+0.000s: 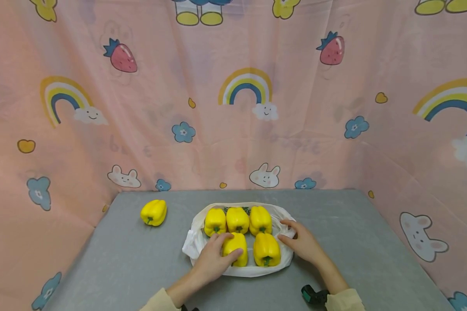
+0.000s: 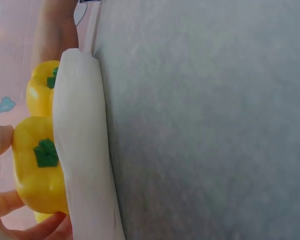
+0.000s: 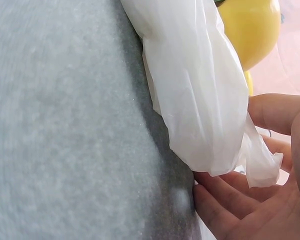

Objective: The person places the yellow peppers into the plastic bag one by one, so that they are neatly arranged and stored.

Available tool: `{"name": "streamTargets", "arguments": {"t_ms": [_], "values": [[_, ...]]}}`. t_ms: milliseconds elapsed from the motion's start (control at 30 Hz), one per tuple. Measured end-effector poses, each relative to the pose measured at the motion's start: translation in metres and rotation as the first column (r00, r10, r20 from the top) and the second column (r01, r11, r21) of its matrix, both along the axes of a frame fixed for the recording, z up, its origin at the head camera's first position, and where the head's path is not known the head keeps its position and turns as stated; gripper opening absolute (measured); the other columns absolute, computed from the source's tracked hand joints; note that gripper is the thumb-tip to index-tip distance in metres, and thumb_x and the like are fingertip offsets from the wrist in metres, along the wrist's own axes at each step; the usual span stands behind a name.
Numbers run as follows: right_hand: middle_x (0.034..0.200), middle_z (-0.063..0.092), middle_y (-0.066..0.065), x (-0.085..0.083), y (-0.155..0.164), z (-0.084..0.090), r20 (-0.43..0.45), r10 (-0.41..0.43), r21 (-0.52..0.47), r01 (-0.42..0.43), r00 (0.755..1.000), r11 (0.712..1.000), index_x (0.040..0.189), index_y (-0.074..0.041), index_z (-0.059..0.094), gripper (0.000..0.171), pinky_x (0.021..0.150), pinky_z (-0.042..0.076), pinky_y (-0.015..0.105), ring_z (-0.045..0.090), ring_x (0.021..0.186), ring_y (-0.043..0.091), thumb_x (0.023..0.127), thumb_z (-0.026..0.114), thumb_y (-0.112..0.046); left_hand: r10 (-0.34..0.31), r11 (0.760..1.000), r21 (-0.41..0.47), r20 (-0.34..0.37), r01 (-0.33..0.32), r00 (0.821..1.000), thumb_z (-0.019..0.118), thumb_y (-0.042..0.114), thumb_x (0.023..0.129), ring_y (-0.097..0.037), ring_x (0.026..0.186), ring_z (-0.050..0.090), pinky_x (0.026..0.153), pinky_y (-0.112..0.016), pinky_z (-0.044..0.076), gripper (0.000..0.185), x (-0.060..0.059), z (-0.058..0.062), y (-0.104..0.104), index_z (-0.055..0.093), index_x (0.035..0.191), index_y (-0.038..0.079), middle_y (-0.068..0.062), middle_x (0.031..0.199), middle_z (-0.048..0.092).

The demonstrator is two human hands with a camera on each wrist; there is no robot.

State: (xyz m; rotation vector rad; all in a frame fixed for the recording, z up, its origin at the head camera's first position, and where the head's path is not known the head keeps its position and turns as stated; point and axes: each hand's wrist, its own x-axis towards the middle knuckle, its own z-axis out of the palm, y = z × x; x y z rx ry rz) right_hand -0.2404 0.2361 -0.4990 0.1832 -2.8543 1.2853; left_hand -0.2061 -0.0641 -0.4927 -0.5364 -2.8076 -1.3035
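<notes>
A white plastic bag (image 1: pixel 193 247) lies open on the grey table (image 1: pixel 373 242) with several yellow bell peppers in it. Three peppers (image 1: pixel 237 219) form the back row and two lie in front. My left hand (image 1: pixel 227 244) grips the front-left pepper (image 1: pixel 237 250); in the left wrist view my thumb (image 2: pixel 0 140) and fingers (image 2: pixel 40 230) curl round that pepper (image 2: pixel 37 165) behind the bag's rolled rim (image 2: pixel 82 150). My right hand (image 1: pixel 292 233) holds the bag's right edge (image 3: pixel 195 90), which sits between thumb and fingers (image 3: pixel 225 205). The front-right pepper (image 1: pixel 266 249) lies between my hands.
One more yellow pepper (image 1: pixel 154 212) lies alone on the table, left of the bag. A pink patterned curtain (image 1: pixel 233 129) closes off the back and both sides. A wrist camera (image 1: pixel 313 294) shows at my right cuff. Grey tabletop stretches to the right of the bag.
</notes>
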Motion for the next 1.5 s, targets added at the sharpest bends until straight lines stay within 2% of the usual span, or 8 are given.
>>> {"name": "streamTargets", "arguments": {"t_ms": [167,467,667,867,1000,1167,1333,1500], "values": [[0.133,0.057,0.021,0.000,0.000,-0.001,0.009,-0.006,0.006,0.006,1.000,1.000,0.142,-0.005,0.056,0.054,0.070,0.046,0.033,0.053,0.082,0.021,0.095,0.072,-0.027,0.015,1.000,0.009,-0.012,-0.015,1.000,0.065,0.057,0.094,-0.020,0.099,0.055,0.087,-0.045,0.049,0.059,0.002,-0.001,0.006,0.062,0.129,0.009,-0.007,0.115,0.058],[0.135,0.056,0.022,0.000,0.001,-0.001,0.009,0.001,-0.003,-0.001,1.000,1.000,0.142,-0.005,0.056,0.054,0.070,0.046,0.033,0.053,0.083,0.020,0.095,0.072,-0.027,-0.001,1.000,0.019,0.059,0.000,0.998,0.060,0.055,0.098,-0.017,0.087,0.048,0.074,-0.035,0.043,0.057,0.003,0.001,0.011,0.059,0.134,0.010,-0.007,0.111,0.054],[0.135,0.056,0.022,0.000,0.000,-0.001,0.006,0.004,-0.002,-0.004,1.000,1.000,0.142,-0.005,0.056,0.054,0.071,0.047,0.033,0.053,0.084,0.021,0.095,0.072,-0.027,-0.005,1.000,0.017,0.037,0.004,0.999,0.062,0.053,0.097,-0.020,0.096,0.059,0.081,-0.039,0.052,0.056,0.003,0.004,0.006,0.061,0.133,0.010,-0.006,0.113,0.056],[0.136,0.056,0.022,0.000,-0.001,0.000,0.009,0.004,0.002,-0.004,1.000,1.000,0.142,-0.005,0.056,0.054,0.071,0.047,0.033,0.053,0.085,0.021,0.096,0.072,-0.027,-0.033,0.999,0.006,0.034,0.033,0.999,0.061,0.047,0.100,-0.024,0.101,0.063,0.081,-0.041,0.054,0.051,0.000,0.015,-0.005,0.061,0.133,0.009,-0.007,0.115,0.058],[0.135,0.056,0.022,0.000,-0.001,-0.001,0.008,0.005,0.000,-0.005,1.000,1.000,0.142,-0.005,0.056,0.053,0.071,0.047,0.033,0.053,0.084,0.022,0.096,0.071,-0.026,-0.037,0.999,-0.004,-0.002,0.037,0.999,0.061,0.038,0.101,-0.023,0.101,0.061,0.082,-0.040,0.054,0.040,-0.003,0.024,-0.013,0.065,0.127,0.008,-0.008,0.114,0.062],[0.135,0.056,0.023,0.000,0.000,-0.002,0.011,0.005,-0.002,-0.005,1.000,1.000,0.142,-0.004,0.056,0.053,0.071,0.047,0.033,0.053,0.085,0.022,0.096,0.071,-0.025,-0.029,1.000,-0.007,-0.091,0.029,0.995,0.063,0.027,0.101,-0.022,0.099,0.063,0.079,-0.033,0.057,0.027,-0.006,0.033,-0.022,0.069,0.117,0.006,-0.009,0.112,0.067],[0.134,0.056,0.024,-0.002,0.000,-0.003,0.002,0.013,0.000,-0.013,1.000,1.000,0.141,-0.004,0.056,0.053,0.071,0.047,0.033,0.053,0.084,0.022,0.096,0.071,-0.026,-0.012,1.000,-0.001,-0.192,0.012,0.981,0.065,0.017,0.099,-0.019,0.094,0.063,0.077,-0.028,0.057,0.021,-0.009,0.038,-0.033,0.070,0.115,0.004,-0.008,0.108,0.068],[0.133,0.057,0.023,-0.003,0.000,-0.004,-0.004,0.015,0.004,-0.015,1.000,1.000,0.141,-0.003,0.056,0.053,0.070,0.047,0.033,0.053,0.082,0.021,0.096,0.071,-0.026,-0.026,0.999,0.023,-0.244,0.032,0.969,0.067,0.009,0.097,-0.015,0.089,0.061,0.074,-0.026,0.056,0.018,-0.013,0.043,-0.047,0.071,0.113,0.003,-0.004,0.105,0.067]]}}
